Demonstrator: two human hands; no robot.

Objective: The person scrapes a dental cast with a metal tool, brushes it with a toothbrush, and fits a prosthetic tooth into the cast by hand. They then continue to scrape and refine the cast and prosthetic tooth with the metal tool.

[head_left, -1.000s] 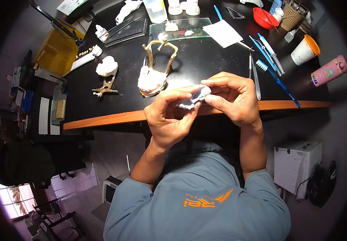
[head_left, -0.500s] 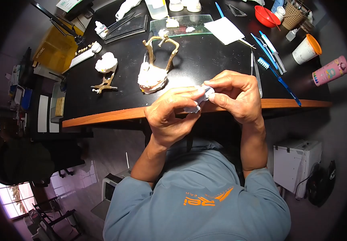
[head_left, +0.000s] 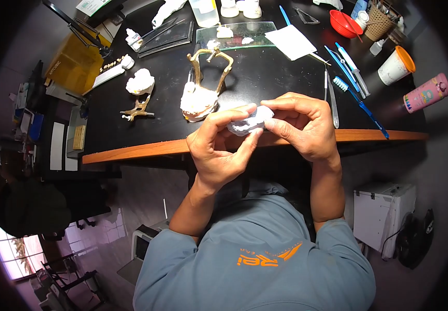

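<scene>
Between both hands, just above the table's front edge, is a whitish plaster dental cast (head_left: 249, 124) with an uneven upper surface. My left hand (head_left: 221, 140) grips its left side, thumb below and fingers above. The fingertips and thumb of my right hand (head_left: 304, 124) pinch its right end. Parts of the cast are hidden behind my fingers. A brass-coloured dental articulator (head_left: 225, 74) with another plaster cast (head_left: 198, 101) on it stands just beyond my left hand. Further left lies a second metal articulator part (head_left: 139, 107) bearing a white plaster cast (head_left: 140, 82).
A wooden edge (head_left: 141, 152) borders the black table. At the right lie a metal spatula (head_left: 334, 103), a blue toothbrush (head_left: 361, 106), a paper cup (head_left: 396, 66) and a pink bottle (head_left: 427, 93). Behind are a glass slab (head_left: 260, 32), a white pad (head_left: 292, 42) and a red bowl (head_left: 344, 25).
The cast has been turned in my hands, so more of its broad, uneven face shows. My left fingers have shifted and spread around it; my right hand stays nearly in place.
</scene>
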